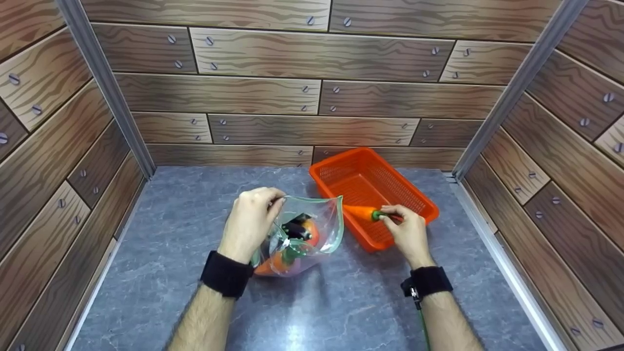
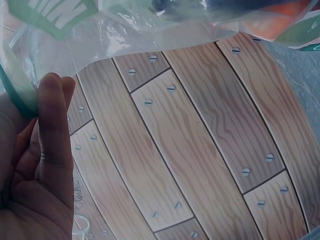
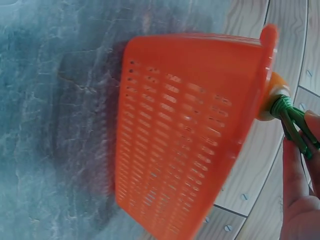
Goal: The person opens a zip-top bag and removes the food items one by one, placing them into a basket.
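Toy carrot (image 1: pixel 360 212) held over near-left corner of orange basket (image 1: pixel 419 197), long axis roughly horiz., tip pointing L toward clear bag (image 1: pixel 312 234). R hand (image 1: pixel 409 234) pinches its green stem. L hand (image 1: pixel 251 222) pinches bag rim, mouth open; bag just L of tip.

Wood-patterned walls (image 1: pixel 312 97) box in the grey tabletop (image 1: pixel 312 312) at nine, twelve and three o'clock, leaving only the six o'clock side open to an arm. The orange basket (image 1: pixel 414 195) blocks the one-to-two o'clock corner, and the clear bag (image 1: pixel 302 234) stands mid-table just beside it, with only a narrow gap between. Bare tabletop lies open from seven to eleven o'clock and along the near edge.
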`<state>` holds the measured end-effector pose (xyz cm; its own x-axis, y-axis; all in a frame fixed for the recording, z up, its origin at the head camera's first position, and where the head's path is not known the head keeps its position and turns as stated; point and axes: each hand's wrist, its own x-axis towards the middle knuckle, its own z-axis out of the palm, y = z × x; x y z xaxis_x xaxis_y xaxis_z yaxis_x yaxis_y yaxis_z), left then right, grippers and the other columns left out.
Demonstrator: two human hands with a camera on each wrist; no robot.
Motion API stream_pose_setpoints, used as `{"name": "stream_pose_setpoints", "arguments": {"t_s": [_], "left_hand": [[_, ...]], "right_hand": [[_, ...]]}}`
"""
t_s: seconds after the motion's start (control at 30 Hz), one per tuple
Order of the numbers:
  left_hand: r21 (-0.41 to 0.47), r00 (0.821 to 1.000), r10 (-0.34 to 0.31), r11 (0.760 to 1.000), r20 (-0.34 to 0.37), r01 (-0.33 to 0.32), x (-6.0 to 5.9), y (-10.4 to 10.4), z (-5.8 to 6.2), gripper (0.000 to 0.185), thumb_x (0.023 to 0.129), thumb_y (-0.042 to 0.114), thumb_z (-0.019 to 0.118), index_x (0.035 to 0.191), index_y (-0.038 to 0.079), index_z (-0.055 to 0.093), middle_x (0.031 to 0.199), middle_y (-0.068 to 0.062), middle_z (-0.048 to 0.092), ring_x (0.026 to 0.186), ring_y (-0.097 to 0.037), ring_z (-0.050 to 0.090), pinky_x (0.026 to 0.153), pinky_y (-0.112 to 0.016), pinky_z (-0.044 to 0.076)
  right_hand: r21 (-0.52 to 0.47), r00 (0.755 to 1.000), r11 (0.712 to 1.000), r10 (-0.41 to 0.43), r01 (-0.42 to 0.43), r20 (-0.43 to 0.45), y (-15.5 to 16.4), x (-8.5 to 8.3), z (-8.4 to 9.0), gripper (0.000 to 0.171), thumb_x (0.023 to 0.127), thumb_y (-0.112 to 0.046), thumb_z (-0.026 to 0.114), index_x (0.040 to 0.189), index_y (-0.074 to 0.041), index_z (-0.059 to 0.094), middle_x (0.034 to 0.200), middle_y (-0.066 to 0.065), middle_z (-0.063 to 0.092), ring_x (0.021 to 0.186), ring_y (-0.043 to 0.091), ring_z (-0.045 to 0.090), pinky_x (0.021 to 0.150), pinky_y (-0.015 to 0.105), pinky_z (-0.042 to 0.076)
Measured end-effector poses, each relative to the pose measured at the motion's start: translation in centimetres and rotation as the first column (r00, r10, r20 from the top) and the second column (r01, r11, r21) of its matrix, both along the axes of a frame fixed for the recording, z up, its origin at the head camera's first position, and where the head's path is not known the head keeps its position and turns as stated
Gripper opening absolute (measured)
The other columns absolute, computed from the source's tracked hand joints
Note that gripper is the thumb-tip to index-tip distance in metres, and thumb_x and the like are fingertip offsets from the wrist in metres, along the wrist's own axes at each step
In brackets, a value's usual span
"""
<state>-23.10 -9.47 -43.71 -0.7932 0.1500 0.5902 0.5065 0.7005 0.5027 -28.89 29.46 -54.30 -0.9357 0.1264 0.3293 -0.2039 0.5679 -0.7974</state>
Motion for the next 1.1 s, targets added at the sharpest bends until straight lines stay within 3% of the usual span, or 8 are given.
{"name": "stream_pose_setpoints", "arguments": {"t_s": [0.4, 0.6, 0.8, 1.1], "left_hand": [[-0.003, 1.0, -0.001, 1.0, -0.013, 0.001, -0.1, -0.1, -0.1, 0.009, 0.11, 0.01, 0.083, 0.112, 0.005, 0.09, 0.105, -0.012, 0.09, 0.096, -0.029, 0.088, 0.086, -0.044, 0.074], [0.0, 1.0, 0.0, 1.0, -0.018, 0.0, 0.0, -0.2, -0.5, 0.007, 0.109, 0.009, 0.084, 0.111, 0.005, 0.09, 0.105, -0.011, 0.09, 0.096, -0.028, 0.088, 0.086, -0.044, 0.074], [0.004, 1.0, -0.003, 1.0, -0.013, 0.003, -0.1, -0.2, -0.7, 0.007, 0.108, 0.007, 0.084, 0.112, 0.005, 0.089, 0.105, -0.012, 0.09, 0.097, -0.029, 0.088, 0.088, -0.044, 0.074], [-0.001, 1.0, 0.0, 1.0, 0.002, 0.0, -0.1, -0.1, -0.9, 0.007, 0.108, 0.007, 0.084, 0.112, 0.004, 0.089, 0.106, -0.013, 0.09, 0.098, -0.031, 0.088, 0.089, -0.045, 0.074]], "right_hand": [[0.065, 0.998, 0.998, -0.027, 0.023, 0.049, 0.2, -0.2, -1.5, 0.02, 0.103, -0.001, 0.089, 0.123, 0.0, 0.087, 0.133, 0.021, 0.087, 0.125, 0.043, 0.085, 0.104, 0.035, 0.071], [0.128, 0.994, 0.992, -0.01, -0.005, 0.112, 0.4, 0.0, -2.0, 0.016, 0.106, -0.003, 0.086, 0.122, -0.002, 0.087, 0.132, 0.021, 0.087, 0.126, 0.043, 0.084, 0.108, 0.048, 0.07], [0.232, 0.992, 0.971, 0.022, -0.051, 0.126, 0.2, 0.1, -2.1, 0.015, 0.106, -0.001, 0.085, 0.121, -0.001, 0.086, 0.128, 0.025, 0.087, 0.124, 0.046, 0.084, 0.11, 0.058, 0.069], [0.353, 0.987, 0.928, 0.072, -0.118, 0.142, -0.1, 0.1, -2.5, 0.013, 0.103, 0.0, 0.087, 0.115, -0.003, 0.088, 0.12, 0.021, 0.089, 0.117, 0.042, 0.086, 0.104, 0.058, 0.07]]}}
